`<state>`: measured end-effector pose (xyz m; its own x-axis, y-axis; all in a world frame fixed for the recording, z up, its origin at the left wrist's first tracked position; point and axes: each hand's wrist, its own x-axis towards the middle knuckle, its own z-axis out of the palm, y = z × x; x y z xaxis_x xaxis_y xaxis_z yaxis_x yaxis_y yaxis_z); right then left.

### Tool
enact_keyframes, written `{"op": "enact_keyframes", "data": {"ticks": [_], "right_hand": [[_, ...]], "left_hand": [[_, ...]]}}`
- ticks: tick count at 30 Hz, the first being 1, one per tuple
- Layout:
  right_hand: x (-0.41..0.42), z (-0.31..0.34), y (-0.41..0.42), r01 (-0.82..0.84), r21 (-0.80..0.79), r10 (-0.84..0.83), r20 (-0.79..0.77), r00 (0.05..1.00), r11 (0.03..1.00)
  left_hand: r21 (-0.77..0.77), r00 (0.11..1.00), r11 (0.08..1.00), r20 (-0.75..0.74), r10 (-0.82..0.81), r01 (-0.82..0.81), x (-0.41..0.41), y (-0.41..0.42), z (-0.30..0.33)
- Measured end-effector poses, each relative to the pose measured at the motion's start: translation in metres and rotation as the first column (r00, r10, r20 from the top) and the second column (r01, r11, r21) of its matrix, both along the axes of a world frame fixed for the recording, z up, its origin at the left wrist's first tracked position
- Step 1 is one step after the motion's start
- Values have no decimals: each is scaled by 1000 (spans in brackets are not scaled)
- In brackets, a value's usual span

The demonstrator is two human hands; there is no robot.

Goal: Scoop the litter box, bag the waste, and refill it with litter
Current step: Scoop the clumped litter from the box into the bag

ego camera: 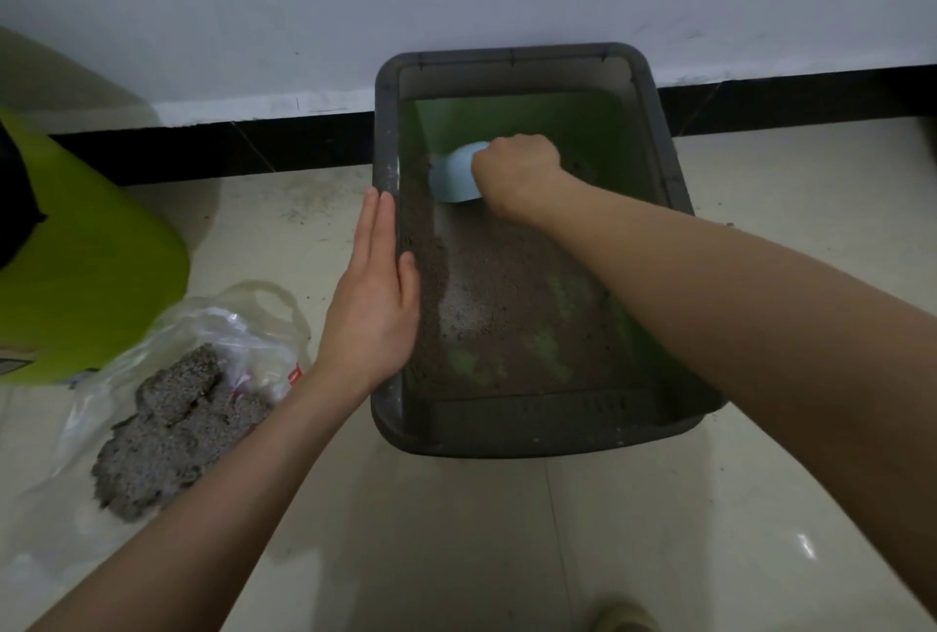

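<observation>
A dark grey litter box (552, 433) with a green floor stands on the tiles against the wall. A thin layer of brown-grey litter (512, 307) covers its near half. My right hand (514, 170) is shut on a light blue scoop (454, 175), which rests on the litter at the far left inside the box. My left hand (372, 297) lies flat with fingers together against the box's left rim. To the left a clear plastic bag (203, 342) lies open on the floor with a heap of grey waste litter (172, 433) on it.
A lime-green container (91, 276) stands at the left behind the bag. A black skirting (253, 144) runs along the white wall behind the box. Loose grains dot the tiles near the box. A slipper toe (626, 616) shows at the bottom edge.
</observation>
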<state>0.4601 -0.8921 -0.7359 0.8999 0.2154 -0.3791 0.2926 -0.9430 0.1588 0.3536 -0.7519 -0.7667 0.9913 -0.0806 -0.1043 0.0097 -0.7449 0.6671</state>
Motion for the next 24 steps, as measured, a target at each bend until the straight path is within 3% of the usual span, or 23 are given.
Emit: {"op": "enact_keyframes", "data": {"ticks": [7,15,19,24], "right_hand": [[-11,-2,-9,-207,-86,202,-62,977,975],[-26,35,-47,-343,-287,310,-154,938,895],[-18,40,-47,-259,-270,255,-52,966,927],[4,13,-23,-67,-76,67,-1,998,995]], "left_hand": [[-3,1000,1000,11,-2,2,1,1,-2],[-3,1000,1000,17,0,0,1,1,-2],[0,1000,1000,19,11,-11,1,-1,-1],[6,1000,1000,15,6,-6,1,0,-1]]}}
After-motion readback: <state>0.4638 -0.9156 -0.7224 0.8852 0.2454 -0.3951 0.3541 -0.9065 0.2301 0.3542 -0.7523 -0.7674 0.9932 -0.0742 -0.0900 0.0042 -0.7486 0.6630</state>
